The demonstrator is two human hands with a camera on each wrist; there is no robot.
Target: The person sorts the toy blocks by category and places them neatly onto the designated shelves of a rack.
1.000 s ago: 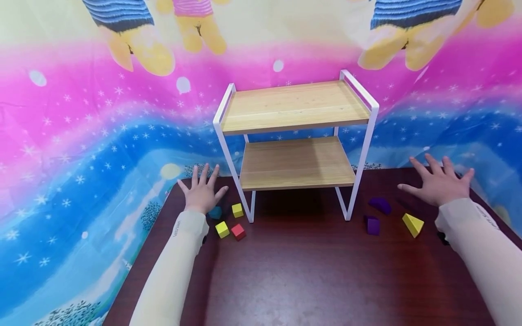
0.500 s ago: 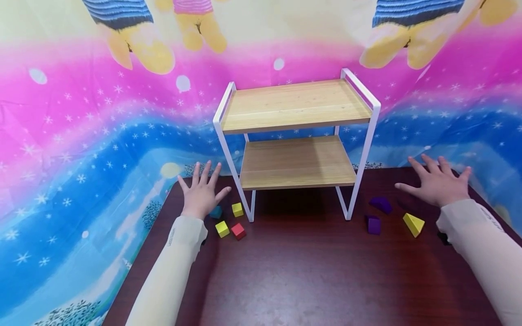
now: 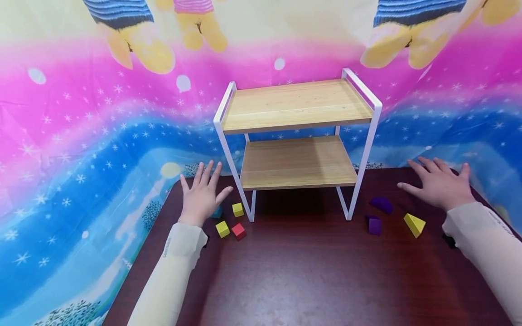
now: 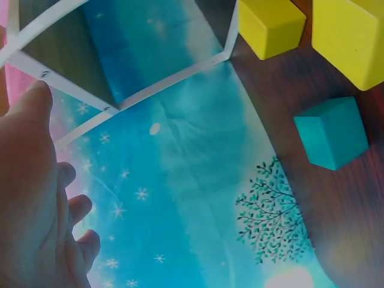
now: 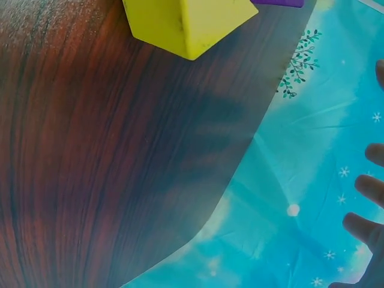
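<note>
My left hand (image 3: 200,197), fingers spread and holding nothing, hovers at the left of the table. It partly covers a teal block (image 4: 333,133), seen whole in the left wrist view. Beside that block lie two yellow cubes, one nearer (image 3: 222,229) and one farther (image 3: 238,209), and a red cube (image 3: 238,231). On the right, my right hand (image 3: 440,184) also hangs with spread fingers and grips nothing. Closest to it is a yellow triangular block (image 3: 414,225). Left of that are a purple half-round block (image 3: 381,204) and a purple block (image 3: 373,224).
A two-tier wooden shelf (image 3: 297,106) with a white metal frame stands at the back middle, between the hands. The dark red-brown table (image 3: 302,271) runs beneath everything. A colourful printed cloth (image 3: 122,154) hangs around the back and sides, close to the table's edge.
My left hand has shifted slightly right, covering more of the teal block. The right hand's fingers have tipped a little and its wrist has drifted slightly right. The blocks and shelf stay put.
</note>
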